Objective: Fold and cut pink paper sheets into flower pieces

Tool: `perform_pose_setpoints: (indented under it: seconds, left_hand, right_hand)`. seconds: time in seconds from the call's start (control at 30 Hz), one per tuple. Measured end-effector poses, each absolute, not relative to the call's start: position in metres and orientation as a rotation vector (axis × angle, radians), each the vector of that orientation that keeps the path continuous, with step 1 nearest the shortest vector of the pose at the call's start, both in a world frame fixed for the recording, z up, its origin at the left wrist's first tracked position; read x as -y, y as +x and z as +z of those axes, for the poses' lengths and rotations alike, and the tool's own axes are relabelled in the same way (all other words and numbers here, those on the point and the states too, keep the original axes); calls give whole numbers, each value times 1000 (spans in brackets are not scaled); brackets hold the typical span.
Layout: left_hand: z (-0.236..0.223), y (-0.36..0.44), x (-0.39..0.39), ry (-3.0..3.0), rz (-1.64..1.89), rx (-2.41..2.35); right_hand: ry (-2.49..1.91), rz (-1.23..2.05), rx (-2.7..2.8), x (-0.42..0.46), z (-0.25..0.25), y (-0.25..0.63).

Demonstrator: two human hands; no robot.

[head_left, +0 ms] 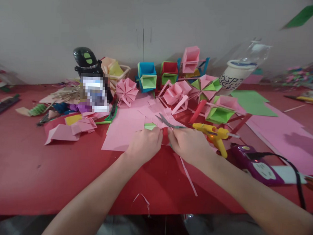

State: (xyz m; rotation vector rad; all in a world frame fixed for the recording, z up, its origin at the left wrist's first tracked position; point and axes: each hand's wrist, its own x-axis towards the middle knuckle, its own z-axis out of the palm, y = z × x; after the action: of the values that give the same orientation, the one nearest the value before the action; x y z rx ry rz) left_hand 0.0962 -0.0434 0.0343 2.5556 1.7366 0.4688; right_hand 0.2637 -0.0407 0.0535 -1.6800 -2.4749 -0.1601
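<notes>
My left hand (147, 142) is closed, its fingers pinching pink paper (165, 141) over the front of the table. Right beside it, my right hand (190, 143) is closed on the same paper, knuckles up. A narrow pink strip (188, 175) trails below the right hand toward the table edge. Just behind the hands are scissors (167, 121), blades parted and pointing up-left; their handle runs to my right hand, and I cannot tell whether it is gripped. Pink sheets (127, 125) lie under and behind the left hand. The fingertips are mostly hidden.
A yellow glue gun (213, 133) lies right of my right hand, near a purple power socket (257, 165) with a black cable. Folded paper models (147, 76) line the back. A phone (95, 93) leans on a black bottle (85, 58). A white cup (233, 75) stands back right.
</notes>
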Motion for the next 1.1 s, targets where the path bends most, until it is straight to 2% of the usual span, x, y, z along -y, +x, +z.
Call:
perform_pose_setpoints:
  seconds: [0.23, 0.7, 1.1]
  left_hand:
    - [32, 97, 44, 2368, 783, -1685]
    - [35, 95, 47, 2480, 628, -1646]
    - [28, 94, 43, 2462, 673, -1615]
  right_hand:
    - [-1565, -204, 2486, 41, 50, 265]
    - [-1606, -217, 2561, 42, 52, 263]
    - [-1639, -137, 2561, 44, 52, 264]
